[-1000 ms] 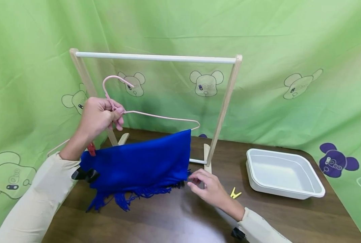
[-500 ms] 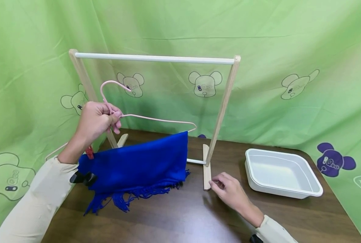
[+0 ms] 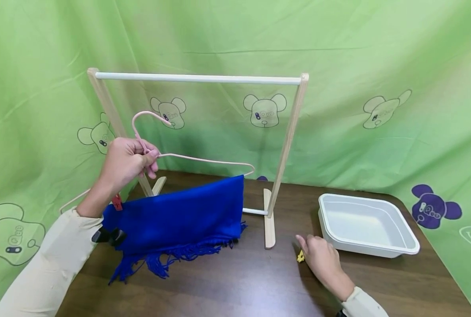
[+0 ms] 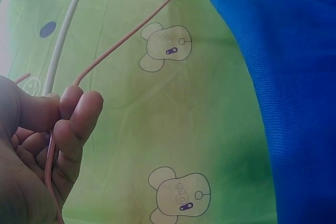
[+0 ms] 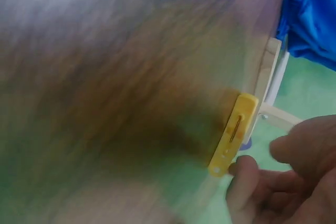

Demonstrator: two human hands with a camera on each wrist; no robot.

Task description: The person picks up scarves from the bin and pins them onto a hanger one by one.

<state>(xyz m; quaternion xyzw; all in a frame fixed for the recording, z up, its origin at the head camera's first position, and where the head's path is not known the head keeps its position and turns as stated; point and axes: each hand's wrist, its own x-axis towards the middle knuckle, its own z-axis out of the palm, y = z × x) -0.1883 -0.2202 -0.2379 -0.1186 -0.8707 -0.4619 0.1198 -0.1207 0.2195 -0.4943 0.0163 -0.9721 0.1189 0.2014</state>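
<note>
My left hand (image 3: 130,160) grips the neck of a pink clothes hanger (image 3: 207,159), its hook sticking up above the fingers. Folded over the hanger's lower bar hangs a blue fringed scarf (image 3: 180,211), which also shows in the left wrist view as a blue cloth (image 4: 289,66). A red clothespin (image 3: 117,202) clips the scarf's upper edge near my left wrist. Low at the right, my right hand (image 3: 322,259) is at a yellow clothespin (image 5: 233,135). A fingertip is right at the clothespin's end, while the thumb stands apart from it.
Behind the scarf stands a wooden rack with a white top rail (image 3: 200,78). A white plastic tub (image 3: 326,233) sits right of the rack on the brown table (image 3: 227,286). Green printed curtain (image 3: 338,53) surrounds the back and sides.
My right hand has left the scarf's right corner and moved right to the yellow clothespin, which has turned from its earlier pose. The held hanger and scarf have sunk slightly in view.
</note>
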